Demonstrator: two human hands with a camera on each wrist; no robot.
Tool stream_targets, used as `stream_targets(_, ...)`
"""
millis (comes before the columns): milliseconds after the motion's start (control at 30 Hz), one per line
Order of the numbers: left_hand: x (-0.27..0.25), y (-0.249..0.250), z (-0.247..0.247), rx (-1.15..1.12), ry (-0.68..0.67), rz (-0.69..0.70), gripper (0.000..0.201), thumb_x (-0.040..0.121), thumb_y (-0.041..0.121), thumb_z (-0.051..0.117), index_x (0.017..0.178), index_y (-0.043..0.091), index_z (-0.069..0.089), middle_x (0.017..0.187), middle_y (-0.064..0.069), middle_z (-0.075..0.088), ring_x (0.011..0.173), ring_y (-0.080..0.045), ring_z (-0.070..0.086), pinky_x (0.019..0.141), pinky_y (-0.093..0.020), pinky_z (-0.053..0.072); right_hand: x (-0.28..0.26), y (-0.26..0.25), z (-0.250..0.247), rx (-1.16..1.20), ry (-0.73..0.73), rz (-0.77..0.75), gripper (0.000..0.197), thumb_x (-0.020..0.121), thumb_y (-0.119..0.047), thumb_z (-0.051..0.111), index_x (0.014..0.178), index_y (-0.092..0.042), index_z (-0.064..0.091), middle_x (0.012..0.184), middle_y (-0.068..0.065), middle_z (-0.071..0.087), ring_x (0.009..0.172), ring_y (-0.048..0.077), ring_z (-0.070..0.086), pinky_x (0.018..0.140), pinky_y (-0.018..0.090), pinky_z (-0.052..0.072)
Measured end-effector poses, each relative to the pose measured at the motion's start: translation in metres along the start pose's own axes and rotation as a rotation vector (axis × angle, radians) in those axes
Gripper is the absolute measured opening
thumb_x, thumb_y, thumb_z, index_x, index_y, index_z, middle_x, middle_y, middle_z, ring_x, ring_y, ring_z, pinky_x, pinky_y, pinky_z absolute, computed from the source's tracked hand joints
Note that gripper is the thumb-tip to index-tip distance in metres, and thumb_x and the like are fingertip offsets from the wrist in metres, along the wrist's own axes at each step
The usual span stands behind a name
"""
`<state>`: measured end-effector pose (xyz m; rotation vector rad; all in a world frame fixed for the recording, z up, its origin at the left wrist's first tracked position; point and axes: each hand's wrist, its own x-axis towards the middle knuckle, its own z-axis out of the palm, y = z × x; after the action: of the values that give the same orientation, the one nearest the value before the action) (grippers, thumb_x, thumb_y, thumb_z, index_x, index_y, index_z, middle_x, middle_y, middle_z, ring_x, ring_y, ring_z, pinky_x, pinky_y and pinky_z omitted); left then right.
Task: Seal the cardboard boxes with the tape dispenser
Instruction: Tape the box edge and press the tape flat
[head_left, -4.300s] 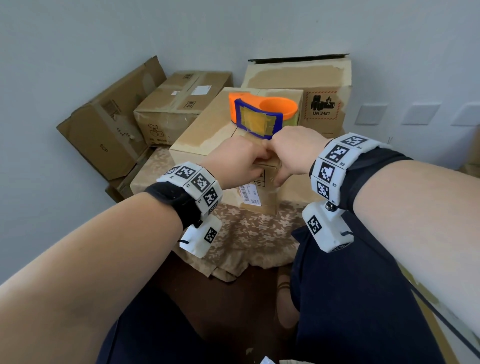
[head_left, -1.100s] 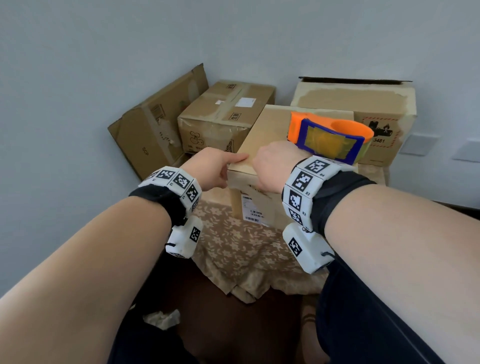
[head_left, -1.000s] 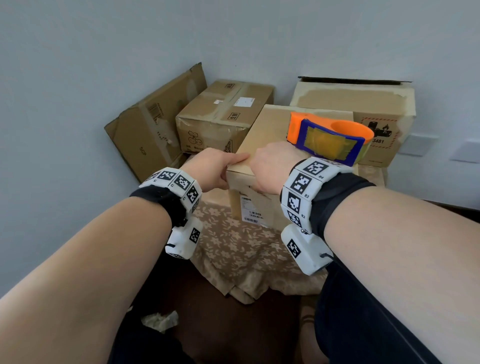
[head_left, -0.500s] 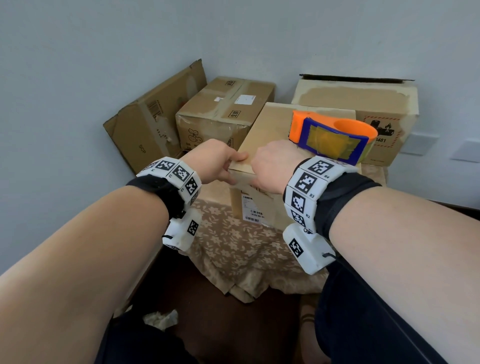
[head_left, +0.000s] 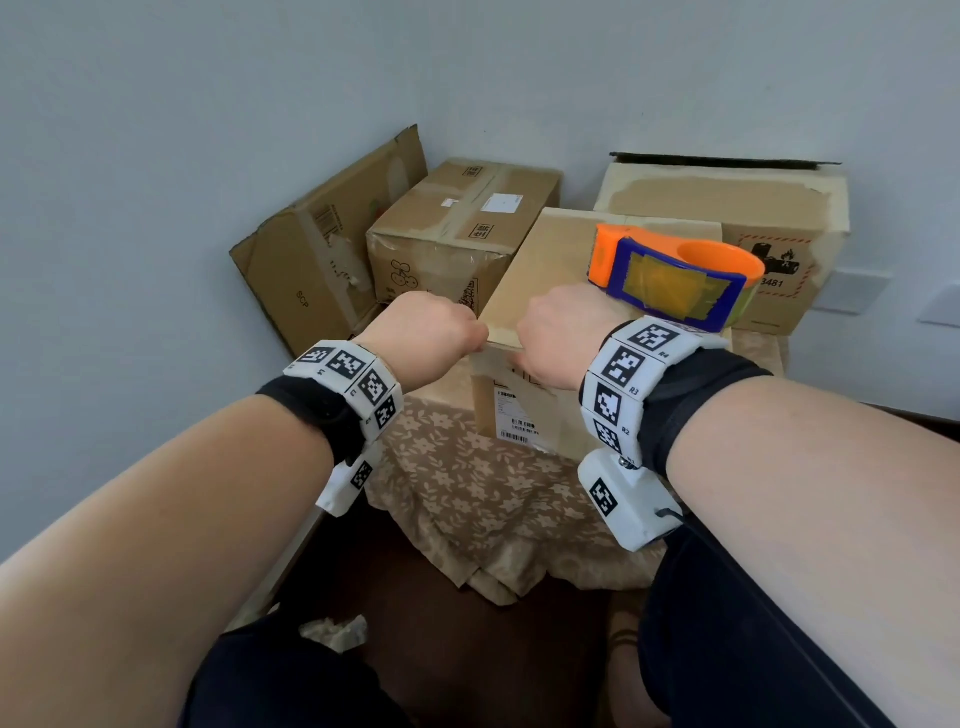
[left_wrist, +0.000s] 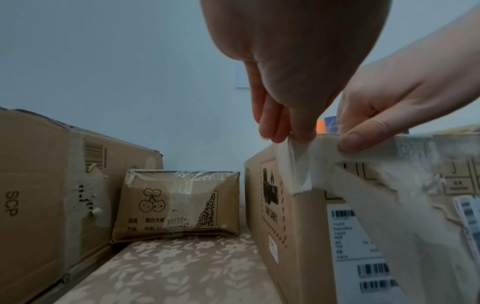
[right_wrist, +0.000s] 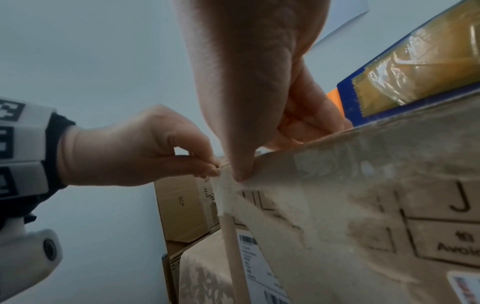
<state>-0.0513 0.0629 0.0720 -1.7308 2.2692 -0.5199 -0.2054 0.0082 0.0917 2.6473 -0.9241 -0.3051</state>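
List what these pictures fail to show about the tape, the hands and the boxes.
- Left hand fingertips: head view, hidden behind its own knuckles.
- Tape strip end: left wrist view, clear and blurred, edge unclear.
- Tape dispenser: right wrist view, cut off by the frame edge.
- Front box label text: all views, too small or blurred.
- Rear box hazard label: head view, dispenser covers part.

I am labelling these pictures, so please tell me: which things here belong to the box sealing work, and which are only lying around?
In use: front box; tape strip, pinched by left hand and pressed by right hand; tape dispenser.

Lying about: cherry-print box; leaning SCP box; floral cloth.
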Motion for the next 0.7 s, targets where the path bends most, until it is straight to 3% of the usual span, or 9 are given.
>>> stream_targets(67, -0.005, 0.0, 0.003, 0.07, 0.011, 0.069, 0.025, 0.06, -0.009, 0.071, 0.073, 0.009, 0.061, 0.058, -0.004, 0.052, 0.049, -0.027, 0.052, 0.045, -0.028, 0.036, 0.0, 0.001, 0.001, 0.004, 0.001, 0.002, 0.028, 0.099, -0.028, 0.041, 0.076, -0.016, 0.051, 0.063, 0.0, 0.038, 0.061, 0.017, 0.04, 0.044, 0.025, 0.022)
stream_targets(167, -0.008, 0.002, -0.004, 0.121, 0.063, 0.156, 0.027, 0.047, -0.011, 0.065, 0.06, 0.009, 0.054, 0.049, -0.004, 0.045, 0.04, -0.024, 0.045, 0.042, -0.025, 0.033, -0.002, 0.001, 0.001, 0.0, -0.003, 0.009, 0.031, 0.099, -0.033, 0.04, 0.077, -0.015, 0.052, 0.063, 0.0, 0.04, 0.056, 0.016, 0.038, 0.044, 0.026, 0.023)
stream_targets(233, -0.009, 0.005, -0.005, 0.124, 0.125, 0.205, 0.021, 0.048, -0.008, 0.059, 0.058, 0.01, 0.052, 0.049, -0.004, 0.044, 0.04, -0.023, 0.044, 0.043, -0.024, 0.03, -0.005, 0.002, 0.001, -0.02, -0.005, 0.003, 0.04, 0.098, -0.044, 0.039, 0.076, -0.013, 0.052, 0.063, 0.0, 0.041, 0.053, 0.016, 0.037, 0.044, 0.026, 0.024)
stream_targets(333, -0.006, 0.005, -0.007, 0.132, 0.066, 0.204, 0.022, 0.05, -0.008, 0.061, 0.06, 0.01, 0.054, 0.051, -0.003, 0.044, 0.043, -0.024, 0.045, 0.042, -0.024, 0.03, -0.012, 0.007, 0.003, -0.089, 0.029, -0.03, 0.067, 0.087, -0.072, 0.035, 0.062, -0.011, 0.048, 0.062, 0.0, 0.045, 0.052, 0.014, 0.039, 0.044, 0.025, 0.027)
stream_targets(433, -0.002, 0.006, -0.013, 0.062, -0.033, 0.122, 0.012, 0.077, 0.001, 0.06, 0.08, 0.012, 0.056, 0.067, 0.0, 0.046, 0.064, -0.026, 0.054, 0.048, -0.03, 0.033, -0.018, 0.017, 0.008, -0.005, 0.082, -0.008, 0.076, 0.077, -0.085, 0.028, 0.056, -0.014, 0.047, 0.06, 0.0, 0.048, 0.052, 0.015, 0.043, 0.046, 0.026, 0.031)
stream_targets(500, 0.0, 0.001, -0.019, -0.027, -0.074, -0.011, 0.01, 0.091, 0.018, 0.047, 0.093, 0.017, 0.056, 0.082, 0.003, 0.053, 0.08, -0.023, 0.057, 0.058, -0.033, 0.043, -0.019, 0.027, 0.017, 0.146, 0.089, 0.054, 0.078, 0.08, -0.083, 0.022, 0.057, -0.014, 0.051, 0.06, 0.001, 0.05, 0.055, 0.016, 0.047, 0.047, 0.027, 0.034)
stream_targets(567, 0.002, -0.003, -0.028, -0.245, -0.113, -0.128, 0.016, 0.088, 0.024, 0.05, 0.1, 0.023, 0.061, 0.094, 0.005, 0.061, 0.09, -0.019, 0.059, 0.072, -0.033, 0.05, -0.018, 0.038, 0.026, 0.348, 0.094, 0.088, 0.078, 0.086, -0.075, 0.02, 0.058, -0.012, 0.057, 0.061, 0.002, 0.052, 0.059, 0.021, 0.053, 0.049, 0.029, 0.039)
stream_targets(700, 0.014, -0.006, -0.034, -0.624, -0.09, -0.262, 0.019, 0.088, 0.037, 0.061, 0.098, 0.024, 0.07, 0.09, 0.012, 0.064, 0.091, -0.009, 0.059, 0.078, -0.022, 0.043, -0.018, 0.05, 0.038, 0.606, 0.128, 0.053, 0.06, 0.098, -0.045, 0.038, 0.054, -0.007, 0.052, 0.07, 0.013, 0.056, 0.075, 0.033, 0.058, 0.059, 0.035, 0.044)
